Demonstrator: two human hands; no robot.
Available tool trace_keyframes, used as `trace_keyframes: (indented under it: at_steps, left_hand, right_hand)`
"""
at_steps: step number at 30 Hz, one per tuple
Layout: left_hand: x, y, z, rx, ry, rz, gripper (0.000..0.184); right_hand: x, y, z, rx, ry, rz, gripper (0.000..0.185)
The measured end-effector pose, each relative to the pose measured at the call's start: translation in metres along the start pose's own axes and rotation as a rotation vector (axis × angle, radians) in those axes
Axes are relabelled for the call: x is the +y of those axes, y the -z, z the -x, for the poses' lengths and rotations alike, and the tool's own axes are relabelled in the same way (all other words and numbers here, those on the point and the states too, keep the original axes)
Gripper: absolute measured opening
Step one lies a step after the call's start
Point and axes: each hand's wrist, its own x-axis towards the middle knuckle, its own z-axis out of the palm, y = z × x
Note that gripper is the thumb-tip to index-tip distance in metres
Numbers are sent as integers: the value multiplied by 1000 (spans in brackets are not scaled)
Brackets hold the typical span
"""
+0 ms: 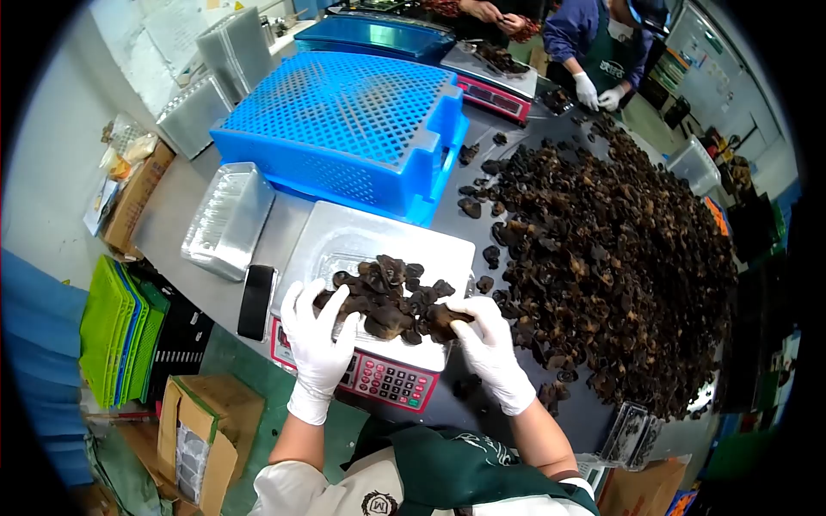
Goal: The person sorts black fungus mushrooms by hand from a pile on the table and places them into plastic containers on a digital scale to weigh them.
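Observation:
On the red-framed digital scale (391,381) with a silver pan (447,249) lies a heap of dark wood ear mushrooms (379,288), partly over a clear plastic tray (331,258). My left hand (317,340), in a white glove, rests at the heap's left side with its fingers spread and the fingertips by the mushrooms. At the heap's right edge, my gloved right hand (490,344) has thumb and fingers closed around a brown wood ear piece (447,322). Its fingertips are partly hidden by the mushroom.
A large mound of wood ears (619,267) covers the table's right side. Behind the scale stands an upturned blue crate (335,112). Stacked clear trays (228,219) and a black phone (255,301) lie to the left. Across the table, a co-worker's gloved hands (598,93) are near a second scale (490,95).

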Motion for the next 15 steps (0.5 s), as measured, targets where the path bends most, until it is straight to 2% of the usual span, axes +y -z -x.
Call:
trace_keyframes:
  at_steps: [2, 3, 5, 7, 9, 11, 14, 15]
  left_hand:
    - [-9, -1, 3, -67, -28, -128, 42]
    - [-11, -2, 5, -95, -22, -70, 44]
    - [-13, 2, 6, -100, 53, 79, 46]
    - [-26, 10, 6, 19, 90, 195, 41]
    - [-52, 8, 12, 174, 199, 314, 37]
    - [-58, 25, 1, 211, 276, 278, 31]
    - [-76, 27, 1, 195, 258, 203, 26]
    - [-77, 27, -1, 176, 272, 197, 23]
  right_hand:
    - [1, -13, -15, -41, 123, 175, 33]
    - [0, -18, -21, -64, 190, 322, 34]
    - [1, -19, -20, -82, 155, 364, 40]
    - [-2, -11, -11, 18, 103, 348, 38]
    - [-4, 5, -4, 137, 9, 229, 34]
    - [9, 24, 6, 144, -149, 80, 29]
    - [30, 36, 31, 159, -325, -22, 24]
    - [30, 37, 38, 146, -448, -80, 23]
